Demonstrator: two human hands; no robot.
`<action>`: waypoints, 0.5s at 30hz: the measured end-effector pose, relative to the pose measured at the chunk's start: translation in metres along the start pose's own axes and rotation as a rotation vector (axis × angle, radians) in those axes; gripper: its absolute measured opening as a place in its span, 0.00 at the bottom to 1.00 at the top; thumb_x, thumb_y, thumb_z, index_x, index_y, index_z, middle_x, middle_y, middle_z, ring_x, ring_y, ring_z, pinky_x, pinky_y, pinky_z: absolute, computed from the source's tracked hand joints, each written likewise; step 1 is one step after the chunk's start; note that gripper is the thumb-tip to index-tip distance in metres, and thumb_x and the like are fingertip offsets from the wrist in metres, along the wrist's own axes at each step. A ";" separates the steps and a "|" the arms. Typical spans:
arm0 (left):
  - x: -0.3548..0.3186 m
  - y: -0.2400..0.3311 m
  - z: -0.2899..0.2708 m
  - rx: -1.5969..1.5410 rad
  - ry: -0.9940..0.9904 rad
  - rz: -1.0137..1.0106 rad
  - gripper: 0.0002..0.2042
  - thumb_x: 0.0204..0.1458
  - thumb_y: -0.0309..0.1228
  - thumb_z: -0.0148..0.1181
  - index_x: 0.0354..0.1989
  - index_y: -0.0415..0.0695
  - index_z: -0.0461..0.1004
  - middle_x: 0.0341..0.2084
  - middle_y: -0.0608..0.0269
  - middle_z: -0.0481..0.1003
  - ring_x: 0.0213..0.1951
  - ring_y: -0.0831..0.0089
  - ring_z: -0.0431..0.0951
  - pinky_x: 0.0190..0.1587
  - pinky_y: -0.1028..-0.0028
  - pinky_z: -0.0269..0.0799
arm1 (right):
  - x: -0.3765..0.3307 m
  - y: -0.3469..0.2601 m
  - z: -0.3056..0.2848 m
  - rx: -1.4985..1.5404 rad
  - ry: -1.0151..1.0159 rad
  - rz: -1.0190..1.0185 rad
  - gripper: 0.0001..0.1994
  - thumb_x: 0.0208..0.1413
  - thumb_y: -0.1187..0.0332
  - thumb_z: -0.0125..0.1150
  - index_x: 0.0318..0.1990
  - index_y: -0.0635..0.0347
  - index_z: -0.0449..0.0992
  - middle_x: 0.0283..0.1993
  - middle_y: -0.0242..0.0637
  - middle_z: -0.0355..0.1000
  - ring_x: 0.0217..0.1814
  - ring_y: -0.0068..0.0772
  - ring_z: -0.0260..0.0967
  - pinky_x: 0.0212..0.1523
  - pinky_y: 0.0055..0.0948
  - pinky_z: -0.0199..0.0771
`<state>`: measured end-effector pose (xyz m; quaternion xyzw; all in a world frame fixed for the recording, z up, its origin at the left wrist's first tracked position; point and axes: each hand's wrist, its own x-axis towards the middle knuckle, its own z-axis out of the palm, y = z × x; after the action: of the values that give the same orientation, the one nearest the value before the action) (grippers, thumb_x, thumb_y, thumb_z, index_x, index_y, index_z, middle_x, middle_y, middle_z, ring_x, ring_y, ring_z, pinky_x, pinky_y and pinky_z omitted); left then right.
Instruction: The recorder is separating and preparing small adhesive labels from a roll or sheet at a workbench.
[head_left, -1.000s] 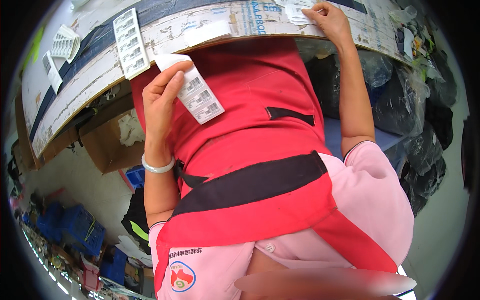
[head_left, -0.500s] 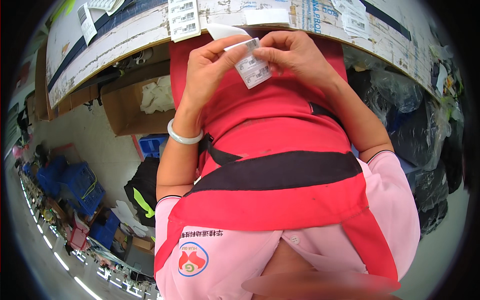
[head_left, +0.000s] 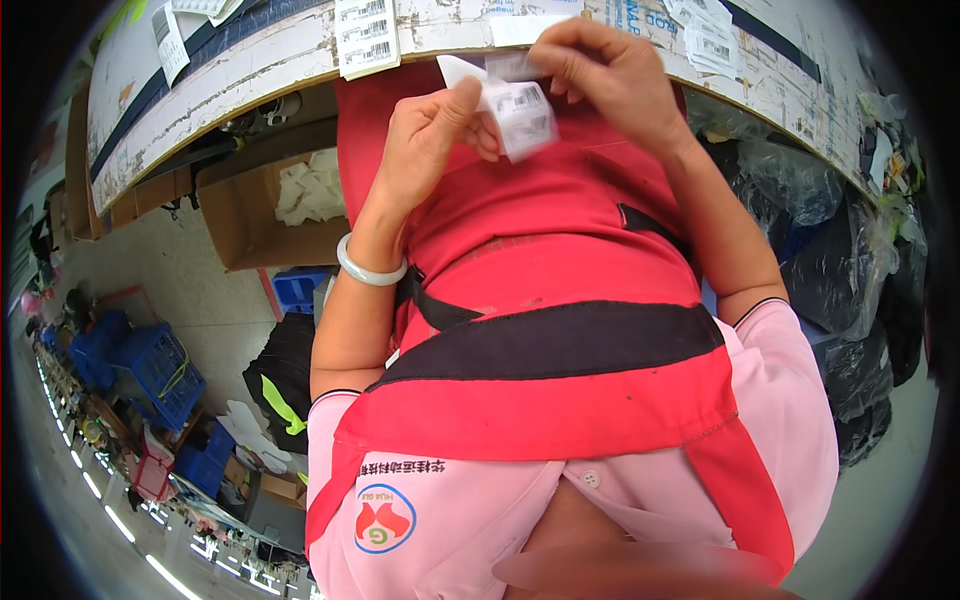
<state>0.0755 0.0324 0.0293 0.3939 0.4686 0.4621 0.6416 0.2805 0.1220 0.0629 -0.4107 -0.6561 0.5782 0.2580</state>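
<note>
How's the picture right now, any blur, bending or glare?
Head view: motion blur on the right hand and the label strip; left hand crisper; table edge bowed by the fisheye; black surround at the sides; shiny highlights on the plastic bags.

Bright light, motion blur across the label strip [head_left: 523, 113], dark fisheye rim

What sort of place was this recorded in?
Likely a factory or packing workshop: the left hand holds a strip of barcode labels by a worn worktable, a blue plastic crate stands off to the left, and plastic bags are piled at the right.
</note>
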 end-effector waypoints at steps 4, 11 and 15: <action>0.002 0.000 -0.002 0.097 0.064 0.045 0.21 0.63 0.43 0.52 0.39 0.35 0.81 0.32 0.63 0.80 0.34 0.82 0.76 0.35 0.82 0.69 | 0.028 0.001 -0.030 0.051 0.103 0.178 0.09 0.56 0.66 0.63 0.35 0.65 0.76 0.25 0.31 0.73 0.23 0.18 0.69 0.24 0.20 0.70; 0.004 -0.006 -0.006 0.150 0.064 0.036 0.17 0.62 0.40 0.54 0.39 0.37 0.81 0.29 0.68 0.79 0.29 0.85 0.71 0.31 0.83 0.65 | 0.041 0.000 -0.032 -0.018 -0.008 0.250 0.06 0.58 0.69 0.60 0.35 0.64 0.77 0.24 0.29 0.73 0.23 0.16 0.68 0.22 0.16 0.70; 0.006 -0.006 -0.006 0.122 0.069 0.031 0.16 0.62 0.39 0.55 0.39 0.37 0.81 0.28 0.69 0.78 0.28 0.86 0.70 0.30 0.84 0.64 | 0.045 0.005 -0.031 -0.036 -0.011 0.255 0.06 0.57 0.70 0.60 0.34 0.64 0.78 0.24 0.29 0.73 0.22 0.16 0.68 0.22 0.16 0.70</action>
<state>0.0720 0.0366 0.0209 0.4233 0.5114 0.4560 0.5928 0.2832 0.1772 0.0581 -0.4922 -0.6103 0.5965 0.1715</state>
